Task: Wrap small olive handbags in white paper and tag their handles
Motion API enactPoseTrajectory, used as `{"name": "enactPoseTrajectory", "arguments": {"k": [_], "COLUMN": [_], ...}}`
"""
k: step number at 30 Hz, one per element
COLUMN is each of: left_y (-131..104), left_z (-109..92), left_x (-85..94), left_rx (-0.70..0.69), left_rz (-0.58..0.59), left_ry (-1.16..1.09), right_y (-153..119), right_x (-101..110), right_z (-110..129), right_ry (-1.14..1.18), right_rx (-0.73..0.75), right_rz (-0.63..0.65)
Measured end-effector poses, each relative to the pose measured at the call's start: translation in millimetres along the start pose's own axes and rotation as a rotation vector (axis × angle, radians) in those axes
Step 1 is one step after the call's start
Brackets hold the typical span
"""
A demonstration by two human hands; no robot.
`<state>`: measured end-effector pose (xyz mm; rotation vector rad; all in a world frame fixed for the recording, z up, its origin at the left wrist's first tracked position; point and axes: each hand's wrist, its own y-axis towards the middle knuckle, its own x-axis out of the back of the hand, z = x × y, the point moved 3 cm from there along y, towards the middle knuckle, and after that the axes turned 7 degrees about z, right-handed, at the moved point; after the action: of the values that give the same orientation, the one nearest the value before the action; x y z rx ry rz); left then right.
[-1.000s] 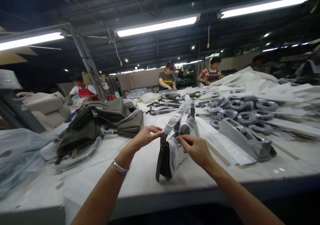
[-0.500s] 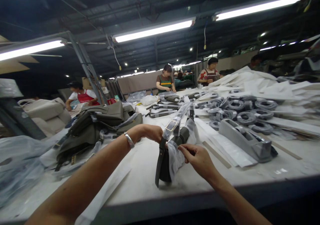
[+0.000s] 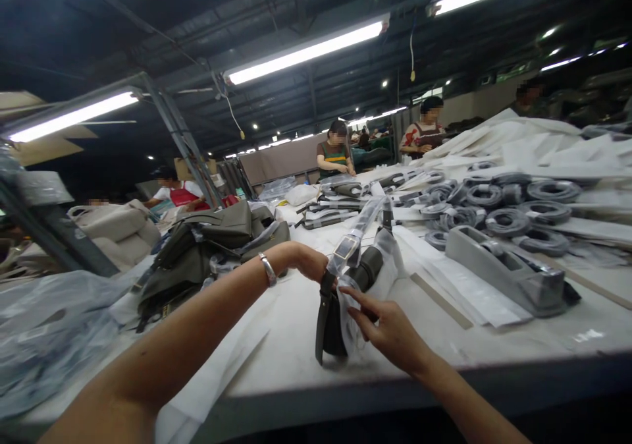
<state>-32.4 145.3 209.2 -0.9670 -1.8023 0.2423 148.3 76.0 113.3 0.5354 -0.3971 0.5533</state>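
Note:
A dark olive handbag (image 3: 330, 329) stands on the white table in front of me, its narrow side towards me. Clear plastic wraps its strap, which has a gold-edged buckle (image 3: 347, 248). My left hand (image 3: 312, 263), with a silver bracelet on the wrist, is closed on the bag's upper left side by the strap; its fingertips are hidden behind it. My right hand (image 3: 395, 332) is at the bag's right side. Its fingers are stretched and apart, touching the whitish wrapping (image 3: 351, 315) along the bag.
Olive bags (image 3: 197, 249) are heaped at left beside crumpled plastic (image 3: 44, 338). On the right stand a grey tape dispenser (image 3: 503, 273), several wrapped strap coils (image 3: 506, 222) and piled white sheets (image 3: 543, 141). A co-worker (image 3: 336, 154) is across the table; other people are further back.
My right hand's fingers have gone from a pinch on the wrapping to stretched out, further left against the bag. My left hand stays at the strap. The whole view has shifted slightly.

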Motion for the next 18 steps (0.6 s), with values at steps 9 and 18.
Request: {"name": "enactPoseTrajectory", "arguments": {"k": [9, 18], "left_y": [13.0, 9.4], "left_z": [-28.2, -19.1], "left_x": [-5.8, -10.9], "left_rx": [-0.067, 0.000], "left_rz": [0.164, -0.005], "left_ry": [0.100, 0.456], "right_y": [-26.4, -38.7], "right_x": [-16.7, -32.1], "right_z": [-18.6, -38.2], "right_ry": [0.170, 0.209], "right_rx": [-0.116, -0.122], "right_rz": [-0.062, -0.056]}}
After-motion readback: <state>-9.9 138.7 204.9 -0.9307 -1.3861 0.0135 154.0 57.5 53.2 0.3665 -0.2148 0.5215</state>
